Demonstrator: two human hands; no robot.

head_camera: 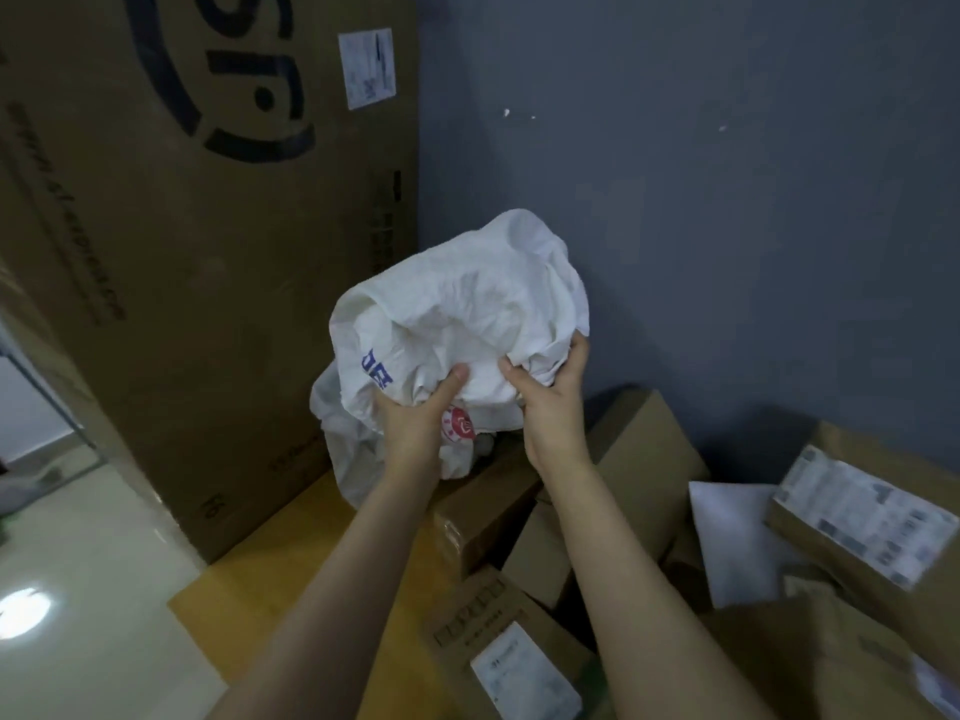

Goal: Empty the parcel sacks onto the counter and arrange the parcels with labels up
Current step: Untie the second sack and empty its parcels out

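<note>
A crumpled white woven parcel sack point(467, 304) with blue lettering and a red round mark is held up in front of the wall. My left hand point(421, 413) grips its lower left folds and my right hand point(550, 397) grips its lower right folds. Below lies a pile of brown cardboard parcels on a yellow counter point(291, 579). One parcel at the bottom point(498, 646) shows a white label facing up. A parcel at the right point(872, 517) also has its label up. A white flat mailer point(737, 543) lies between them.
A very large cardboard box point(208, 226) with black print stands upright at the left, leaning by the grey wall point(727, 200). The glossy floor point(78, 589) lies past the counter's left edge.
</note>
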